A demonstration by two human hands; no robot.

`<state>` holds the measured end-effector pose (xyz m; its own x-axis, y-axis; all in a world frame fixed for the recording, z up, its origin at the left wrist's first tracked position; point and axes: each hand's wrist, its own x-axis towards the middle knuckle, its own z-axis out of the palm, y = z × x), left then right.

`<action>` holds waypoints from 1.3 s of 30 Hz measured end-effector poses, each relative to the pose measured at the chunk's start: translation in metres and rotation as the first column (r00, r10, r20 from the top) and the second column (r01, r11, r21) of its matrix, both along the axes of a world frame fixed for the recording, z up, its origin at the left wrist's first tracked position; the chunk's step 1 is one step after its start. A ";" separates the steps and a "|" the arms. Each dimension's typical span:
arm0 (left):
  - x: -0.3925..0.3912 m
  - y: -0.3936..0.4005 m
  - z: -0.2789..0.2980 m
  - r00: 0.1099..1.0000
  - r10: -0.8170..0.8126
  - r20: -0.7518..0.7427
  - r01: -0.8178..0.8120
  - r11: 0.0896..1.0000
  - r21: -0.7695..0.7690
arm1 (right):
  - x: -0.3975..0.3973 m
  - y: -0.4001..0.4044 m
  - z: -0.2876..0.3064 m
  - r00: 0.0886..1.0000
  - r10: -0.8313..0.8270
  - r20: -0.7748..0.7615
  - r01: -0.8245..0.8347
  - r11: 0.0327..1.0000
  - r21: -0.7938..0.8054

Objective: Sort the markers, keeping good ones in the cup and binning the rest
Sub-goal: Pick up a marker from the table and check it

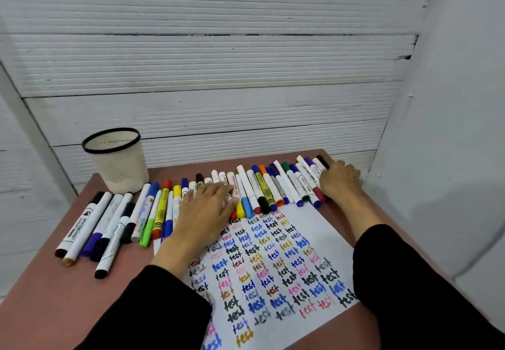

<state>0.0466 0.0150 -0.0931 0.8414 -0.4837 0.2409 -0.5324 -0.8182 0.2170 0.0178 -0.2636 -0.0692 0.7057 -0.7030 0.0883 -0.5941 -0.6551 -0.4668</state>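
A long row of capped markers [262, 188] in many colours lies across the far half of the brown table [54, 295]. More markers [93, 226] lie in a loose bunch at the left. A white mesh cup with a black rim [117, 158] stands at the back left; its inside looks empty. My left hand [202, 213] lies flat, palm down, on the middle of the row, fingers straight. My right hand [340, 180] rests against the right end of the row, fingers bent onto the last markers. No bin is in view.
A white sheet [273, 267] covered with the word "test" in many colours lies in front of the markers, under my forearms. A white panelled wall [218, 76] rises just behind the table, and another wall [451, 131] stands close on the right.
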 end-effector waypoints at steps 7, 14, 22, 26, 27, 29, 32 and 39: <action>-0.001 0.000 -0.001 1.000 0.004 -0.007 -0.004 1.000 -0.014 | -0.001 -0.011 -0.006 0.996 -0.065 0.065 0.064 0.998 0.015; -0.005 -0.002 0.007 0.998 0.007 0.068 0.001 0.995 -0.103 | -0.019 0.021 0.004 0.894 0.339 0.291 -0.233 0.909 -0.345; -0.021 0.004 0.024 0.975 -0.124 0.184 0.155 0.974 -0.166 | -0.037 0.074 -0.003 0.652 0.714 0.258 -0.467 0.645 -0.605; -0.024 -0.001 0.025 0.972 -0.163 0.168 0.189 0.970 -0.152 | -0.039 0.072 -0.003 0.640 0.715 0.282 -0.447 0.644 -0.620; -0.026 -0.003 0.025 0.971 -0.161 0.175 0.187 0.972 -0.145 | -0.039 0.072 -0.003 0.642 0.711 0.287 -0.442 0.649 -0.620; -0.028 -0.005 0.025 0.970 -0.154 0.190 0.180 0.975 -0.131 | -0.038 0.073 -0.005 0.653 0.702 0.284 -0.429 0.652 -0.625; -0.027 -0.005 0.024 0.971 -0.144 0.189 0.169 0.978 -0.119 | -0.037 0.074 -0.010 0.662 0.698 0.273 -0.422 0.648 -0.634; -0.021 -0.008 0.021 0.974 -0.128 0.185 0.159 0.973 -0.169 | -0.035 0.083 -0.014 0.620 0.755 0.211 -0.522 0.598 -0.608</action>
<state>0.0253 0.0067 -0.0726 0.7046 -0.5310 0.4707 -0.6836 -0.6858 0.2497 -0.0171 -0.1811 -0.0835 0.7530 0.1360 0.6438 0.2465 -0.9655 -0.0844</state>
